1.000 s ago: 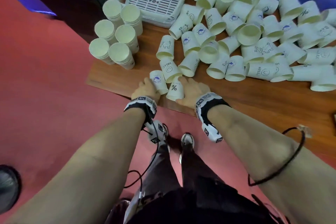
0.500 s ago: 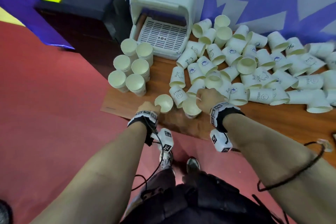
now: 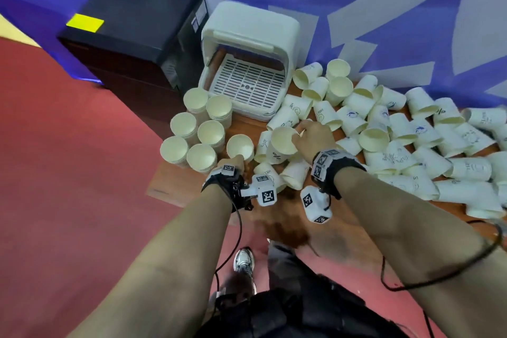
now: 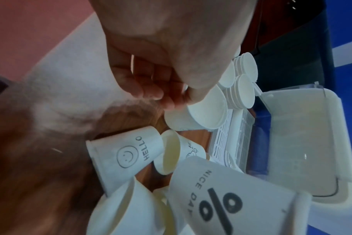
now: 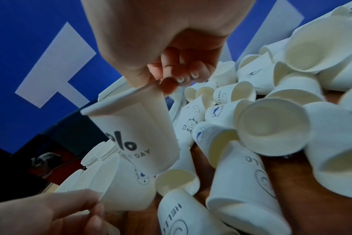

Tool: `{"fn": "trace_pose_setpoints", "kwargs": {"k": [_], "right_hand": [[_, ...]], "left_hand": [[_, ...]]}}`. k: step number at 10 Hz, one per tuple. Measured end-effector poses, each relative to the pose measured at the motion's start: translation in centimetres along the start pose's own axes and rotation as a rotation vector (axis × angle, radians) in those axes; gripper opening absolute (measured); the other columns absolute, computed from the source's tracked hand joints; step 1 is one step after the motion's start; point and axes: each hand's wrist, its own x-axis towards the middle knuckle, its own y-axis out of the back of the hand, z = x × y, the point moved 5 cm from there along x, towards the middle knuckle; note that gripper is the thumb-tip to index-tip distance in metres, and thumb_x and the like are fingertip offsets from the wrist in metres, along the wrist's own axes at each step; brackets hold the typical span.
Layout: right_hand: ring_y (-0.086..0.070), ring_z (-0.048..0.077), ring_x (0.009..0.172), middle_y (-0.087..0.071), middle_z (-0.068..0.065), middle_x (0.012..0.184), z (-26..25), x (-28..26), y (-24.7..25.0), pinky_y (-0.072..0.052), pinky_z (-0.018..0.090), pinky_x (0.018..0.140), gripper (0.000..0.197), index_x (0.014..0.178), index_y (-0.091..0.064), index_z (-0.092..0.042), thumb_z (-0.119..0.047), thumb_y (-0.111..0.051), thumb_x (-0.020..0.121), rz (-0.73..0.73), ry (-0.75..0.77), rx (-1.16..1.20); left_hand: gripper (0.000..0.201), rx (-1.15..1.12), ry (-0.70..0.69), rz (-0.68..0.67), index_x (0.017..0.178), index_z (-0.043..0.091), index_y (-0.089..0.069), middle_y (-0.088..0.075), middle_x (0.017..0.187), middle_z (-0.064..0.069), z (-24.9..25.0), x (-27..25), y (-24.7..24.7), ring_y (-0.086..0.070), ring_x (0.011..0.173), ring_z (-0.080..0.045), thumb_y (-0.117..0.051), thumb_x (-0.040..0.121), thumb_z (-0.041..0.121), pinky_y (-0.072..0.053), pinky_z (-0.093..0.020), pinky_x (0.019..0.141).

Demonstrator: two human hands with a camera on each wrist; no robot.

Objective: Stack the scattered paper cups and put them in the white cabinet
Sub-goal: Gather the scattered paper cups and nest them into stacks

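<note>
A "%" paper cup (image 3: 282, 143) was held mouth-up, slightly tilted, off the wooden table (image 3: 356, 228), pinched at its rim by the right hand (image 3: 312, 137) with thumb and fingers curled on the lip. To the left of that cup, just apart from it, a second cup (image 3: 240, 147) was held mouth-up by the left hand (image 3: 230, 163), fingers curled round its lower wall. Both long axes ran roughly vertical, so nesting was judged to need the "%" cup carried left and lowered into the other's mouth; the right hand was the nearer one for that. Left of the "%" cup, beyond the second cup, six finished stacks (image 3: 197, 129) stood upright. Behind it sat the white cabinet (image 3: 252, 44), lid raised, slatted tray bare. To its right and front, the loose cups (image 3: 411, 140) lay mostly on their sides, touching one another. Compared with a second earlier, both cups had been lifted off the table and turned upright; half a second earlier they had been held lower and nearer the table edge.
</note>
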Motion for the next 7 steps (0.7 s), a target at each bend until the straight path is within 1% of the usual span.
{"fn": "trace_pose_setpoints", "kwargs": {"k": [1, 2, 3, 4, 5, 6, 7], "right_hand": [[-0.063, 0.029, 0.095, -0.069, 0.01, 0.099, -0.6, 3.3, 0.0, -0.051, 0.033, 0.081, 0.017, 0.098, -0.068, -0.013, -0.022, -0.06, 0.086, -0.054, 0.041, 0.045], [-0.063, 0.03, 0.095, -0.069, 0.012, 0.101, -0.9, 6.5, 0.1, -0.044, 0.028, 0.074, 0.017, 0.098, -0.068, -0.015, -0.024, -0.06, 0.087, -0.077, 0.042, 0.044], [-0.062, 0.028, 0.095, -0.069, 0.009, 0.101, -1.3, 8.6, 0.0, -0.043, 0.028, 0.074, 0.017, 0.099, -0.068, -0.017, -0.026, -0.06, 0.087, -0.1, 0.056, 0.045], [-0.061, 0.025, 0.097, -0.068, 0.008, 0.102, -2.2, 10.8, -0.3, -0.041, 0.026, 0.076, 0.018, 0.1, -0.068, -0.014, -0.023, -0.06, 0.087, -0.131, 0.082, 0.096], [-0.061, 0.024, 0.098, -0.068, 0.008, 0.1, -3.0, 11.9, -0.9, -0.039, 0.022, 0.078, 0.018, 0.101, -0.07, -0.013, -0.021, -0.062, 0.086, -0.146, 0.103, 0.136], [-0.064, 0.024, 0.095, -0.07, 0.005, 0.093, -4.6, 12.8, -1.6, -0.048, 0.026, 0.084, 0.018, 0.099, -0.072, -0.014, -0.019, -0.064, 0.084, -0.168, 0.128, 0.205], [-0.065, 0.02, 0.095, -0.071, 0.005, 0.099, -6.2, 12.9, -2.3, -0.051, 0.029, 0.09, 0.02, 0.101, -0.072, -0.018, -0.024, -0.066, 0.083, -0.212, 0.142, 0.271]], "left_hand": [[0.008, 0.389, -0.001, 0.087, 0.101, 0.003, -0.051, -0.053, 0.091, -0.013, 2.3, -0.3, 0.1, -0.049, 0.076, -0.02, -0.045, 0.1, 0.007, -0.046, -0.021, 0.065], [0.031, 0.046, -0.013, 0.11, 0.13, 0.007, -0.053, -0.061, 0.104, -0.007, 3.9, -0.1, -0.8, -0.059, 0.104, -0.024, -0.037, 0.106, 0.017, -0.047, -0.012, 0.054], [0.037, -0.146, 0.066, 0.2, 0.073, 0.013, -0.044, -0.047, 0.074, -0.005, 5.1, 0.1, -1.2, -0.052, 0.071, -0.02, -0.03, 0.107, 0.022, -0.035, -0.011, 0.041], [0.036, -0.235, 0.106, 0.223, 0.067, 0.008, -0.047, -0.049, 0.063, -0.006, 5.0, 1.5, -1.6, -0.042, 0.05, -0.017, -0.04, 0.1, 0.02, -0.03, -0.018, 0.028], [0.037, -0.303, 0.12, 0.228, 0.069, 0.009, -0.052, -0.053, 0.064, -0.003, 5.1, 2.5, -1.7, -0.045, 0.051, -0.015, -0.041, 0.101, 0.023, -0.035, -0.022, 0.042], [0.038, -0.409, 0.063, 0.227, 0.068, 0.009, -0.053, -0.051, 0.063, -0.002, 5.5, 3.3, -1.7, -0.041, 0.049, -0.013, -0.044, 0.102, 0.023, -0.033, -0.016, 0.039], [0.03, -0.505, 0.046, 0.276, 0.072, 0.002, -0.059, -0.053, 0.059, -0.005, 5.0, 4.1, -1.6, -0.04, 0.04, -0.013, -0.053, 0.098, 0.018, -0.031, -0.012, 0.032]]}}
